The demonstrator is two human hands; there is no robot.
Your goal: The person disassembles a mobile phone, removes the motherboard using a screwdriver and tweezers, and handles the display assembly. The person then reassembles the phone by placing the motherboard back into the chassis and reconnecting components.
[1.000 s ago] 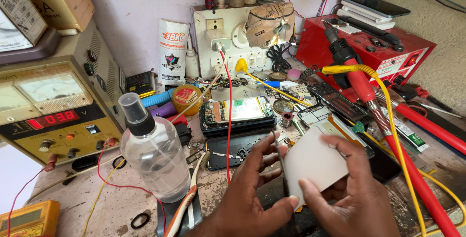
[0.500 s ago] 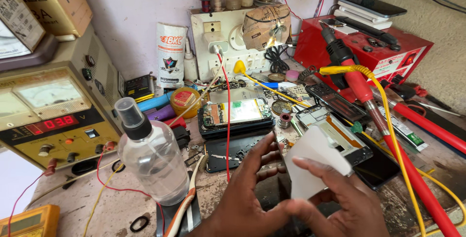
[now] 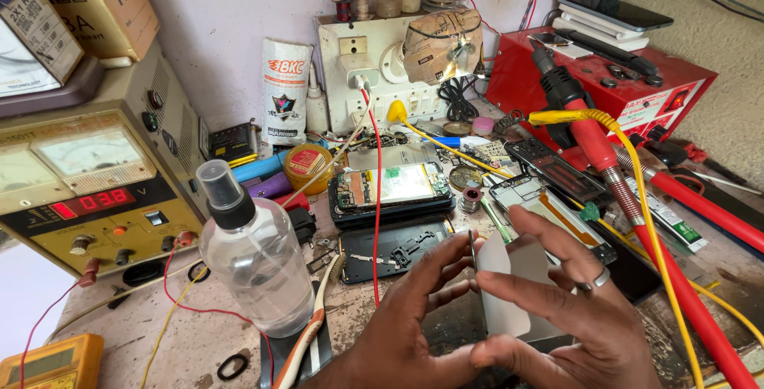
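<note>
Both hands are raised at the bottom of the view, close together and turned toward each other. The left hand (image 3: 414, 317) is held with its fingers (image 3: 446, 258) extended up and to the right. The right hand (image 3: 573, 317) is spread, fingers pointing left, thumb low; a ring is worn on one finger.

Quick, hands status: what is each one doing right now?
Left hand: fingers curled onto the left edge of the white card, gripping it.
Right hand: fingers stretched across the card's face, thumb below, holding it too.
</note>
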